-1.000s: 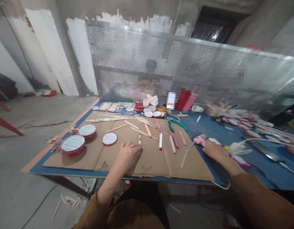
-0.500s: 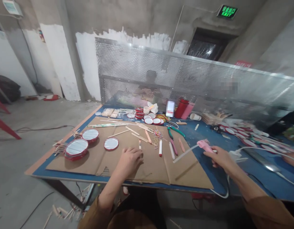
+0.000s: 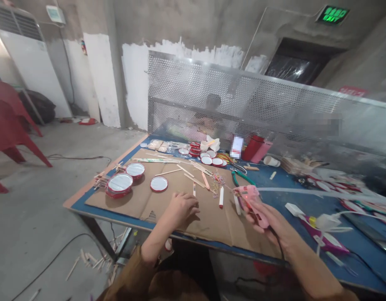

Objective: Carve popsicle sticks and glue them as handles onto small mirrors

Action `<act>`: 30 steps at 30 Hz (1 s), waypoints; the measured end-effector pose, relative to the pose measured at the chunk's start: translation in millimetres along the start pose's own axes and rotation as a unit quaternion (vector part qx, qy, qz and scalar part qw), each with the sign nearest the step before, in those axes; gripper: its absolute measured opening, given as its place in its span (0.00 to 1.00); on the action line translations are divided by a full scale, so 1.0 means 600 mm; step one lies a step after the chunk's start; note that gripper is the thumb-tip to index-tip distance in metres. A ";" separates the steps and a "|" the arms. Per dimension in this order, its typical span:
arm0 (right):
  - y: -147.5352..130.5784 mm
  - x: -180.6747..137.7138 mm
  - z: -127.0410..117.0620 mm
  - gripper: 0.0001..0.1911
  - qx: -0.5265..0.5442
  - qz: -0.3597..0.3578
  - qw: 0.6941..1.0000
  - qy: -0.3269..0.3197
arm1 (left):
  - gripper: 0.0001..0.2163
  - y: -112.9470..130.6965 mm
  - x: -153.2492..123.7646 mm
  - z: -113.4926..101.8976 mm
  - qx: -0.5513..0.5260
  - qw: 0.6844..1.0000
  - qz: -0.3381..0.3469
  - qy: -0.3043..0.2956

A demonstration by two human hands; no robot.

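Note:
My right hand [image 3: 268, 223] is closed around a pink glue gun [image 3: 252, 199], held above the right part of the brown cardboard sheet [image 3: 180, 200]; a clear glue stick [image 3: 306, 193] sticks out of it to the right. On the cardboard rests my left hand [image 3: 180, 207], fingers curled loosely, with nothing visible in it. Just beyond it lie wooden sticks [image 3: 193, 179] and a white and red marker [image 3: 221, 196]. Round red-rimmed mirrors [image 3: 120, 184] sit at the cardboard's left end.
The blue table [image 3: 362, 246] carries green pliers [image 3: 239, 177], more small mirrors [image 3: 208, 159], red and pink bottles [image 3: 257, 149] and a second glue gun [image 3: 324, 238]. A perforated metal screen [image 3: 274, 108] backs the table. A red chair [image 3: 11, 133] stands left.
My right hand lifted the pink glue gun from the table's right side and brought it left, over the cardboard. The left hand stayed put. The camera turned left.

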State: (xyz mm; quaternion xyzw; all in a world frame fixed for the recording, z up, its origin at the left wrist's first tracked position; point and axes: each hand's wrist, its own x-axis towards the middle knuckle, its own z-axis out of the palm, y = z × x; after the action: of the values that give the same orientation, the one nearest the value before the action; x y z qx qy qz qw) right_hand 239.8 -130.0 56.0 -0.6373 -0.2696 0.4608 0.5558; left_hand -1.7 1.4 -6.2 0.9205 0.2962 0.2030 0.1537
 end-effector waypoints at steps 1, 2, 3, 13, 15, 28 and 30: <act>0.005 -0.002 0.020 0.21 0.014 0.006 1.000 -0.012 | 0.06 0.000 0.001 0.001 0.001 1.000 0.001 -0.007; 0.011 -0.003 0.040 0.22 0.027 0.017 0.999 -0.029 | 0.06 0.000 0.001 0.002 0.001 1.000 -0.001 -0.011; 0.017 -0.002 0.058 0.23 0.039 0.032 0.997 -0.051 | 0.06 -0.001 0.002 0.004 0.001 1.000 -0.004 -0.012; 0.061 -0.007 0.171 0.20 0.074 -0.009 0.995 -0.066 | 0.07 -0.003 -0.008 0.015 -0.008 1.000 -0.006 0.004; 0.069 -0.005 0.173 0.21 0.090 -0.009 0.994 -0.065 | 0.07 -0.003 -0.008 0.014 -0.007 1.000 -0.005 0.005; 0.080 0.013 0.172 0.25 0.080 0.026 0.996 -0.042 | 0.05 -0.001 -0.006 0.011 0.015 1.000 -0.004 0.000; 0.081 0.017 0.172 0.26 0.075 0.036 0.996 -0.037 | 0.05 -0.001 -0.006 0.011 0.015 1.000 -0.007 0.000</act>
State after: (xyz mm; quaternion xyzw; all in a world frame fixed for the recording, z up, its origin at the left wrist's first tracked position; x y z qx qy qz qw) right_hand 144.5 -85.0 11.0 -0.5853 -0.2315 0.5231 0.5746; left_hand -1.8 -1.4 -13.0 0.9208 0.3052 0.1977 0.1414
